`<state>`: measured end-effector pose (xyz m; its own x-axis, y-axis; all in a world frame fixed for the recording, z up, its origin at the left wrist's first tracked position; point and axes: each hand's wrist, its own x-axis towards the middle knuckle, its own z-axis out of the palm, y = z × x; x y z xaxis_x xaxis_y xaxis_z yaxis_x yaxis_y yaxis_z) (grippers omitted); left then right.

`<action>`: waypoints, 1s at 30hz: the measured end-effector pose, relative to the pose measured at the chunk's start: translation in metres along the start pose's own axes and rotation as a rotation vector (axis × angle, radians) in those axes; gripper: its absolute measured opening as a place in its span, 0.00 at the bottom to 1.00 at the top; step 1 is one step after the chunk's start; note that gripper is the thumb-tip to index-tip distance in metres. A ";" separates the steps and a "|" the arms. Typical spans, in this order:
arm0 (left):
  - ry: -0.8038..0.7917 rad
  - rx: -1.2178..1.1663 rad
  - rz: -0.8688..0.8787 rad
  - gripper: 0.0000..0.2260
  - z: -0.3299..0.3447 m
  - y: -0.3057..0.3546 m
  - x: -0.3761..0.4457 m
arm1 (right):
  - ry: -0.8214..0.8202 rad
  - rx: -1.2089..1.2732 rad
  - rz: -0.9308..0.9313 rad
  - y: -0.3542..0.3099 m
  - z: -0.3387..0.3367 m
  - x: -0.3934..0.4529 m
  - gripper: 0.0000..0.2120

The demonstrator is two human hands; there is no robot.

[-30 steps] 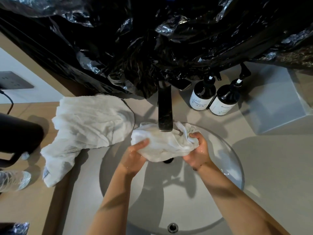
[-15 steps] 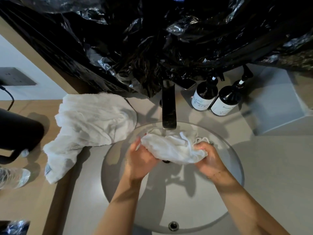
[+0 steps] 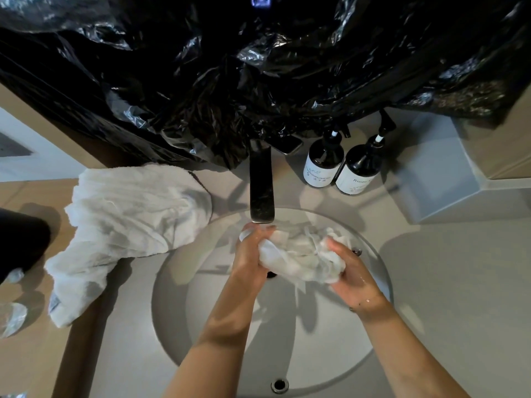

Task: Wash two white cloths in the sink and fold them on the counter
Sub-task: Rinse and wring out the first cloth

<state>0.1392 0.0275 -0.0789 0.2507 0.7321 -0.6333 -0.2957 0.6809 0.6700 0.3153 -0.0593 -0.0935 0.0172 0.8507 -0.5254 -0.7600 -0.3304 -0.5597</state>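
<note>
A wet white cloth [image 3: 298, 258] is bunched up over the round sink [image 3: 373, 334], just below the dark tap [image 3: 261, 191]. My left hand [image 3: 250, 254] grips its left end and my right hand [image 3: 349, 272] grips its right end, so the cloth is squeezed between them. Both hands look wet. A second white cloth [image 3: 123, 222] lies crumpled on the counter to the left of the sink, with one end trailing toward the front edge.
Two dark pump bottles [image 3: 339, 165] stand behind the sink on the right, beside a grey box [image 3: 436, 173]. Black plastic sheeting [image 3: 258, 76] hangs over the back. A dark object [image 3: 20, 242] and a clear bottle [image 3: 11, 317] sit at the far left.
The hands with the cloth came down from under the spout into the basin and drew closer together, bunching the cloth tighter. The cloth on the counter has not moved.
</note>
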 end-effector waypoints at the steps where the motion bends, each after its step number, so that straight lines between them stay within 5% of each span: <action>1: -0.012 0.024 0.019 0.25 -0.001 0.001 -0.002 | 0.031 -0.092 0.005 0.001 0.001 0.001 0.15; 3: -0.013 0.076 0.049 0.24 -0.004 0.000 -0.005 | 0.076 -0.220 -0.007 0.004 0.006 0.004 0.20; 9: -0.077 0.122 0.231 0.14 -0.030 0.003 -0.018 | 0.190 -0.345 -0.067 0.018 0.044 0.024 0.07; 16: 0.022 0.102 0.370 0.09 -0.070 0.012 -0.032 | 0.201 -0.651 0.086 0.028 0.105 0.066 0.14; 21: 0.073 0.077 0.321 0.12 -0.088 0.008 -0.039 | 0.163 -0.708 0.002 0.036 0.129 0.073 0.10; 27: -0.049 -0.091 0.201 0.31 -0.096 -0.003 -0.047 | 0.091 -0.615 0.020 0.032 0.116 0.071 0.08; 30: -0.141 -0.250 0.016 0.29 -0.099 -0.004 -0.042 | 0.014 -0.470 -0.008 0.024 0.102 0.056 0.07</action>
<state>0.0380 -0.0079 -0.0930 0.3653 0.7499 -0.5516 -0.5143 0.6564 0.5519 0.2319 0.0220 -0.0712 0.0327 0.8496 -0.5265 -0.3832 -0.4758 -0.7916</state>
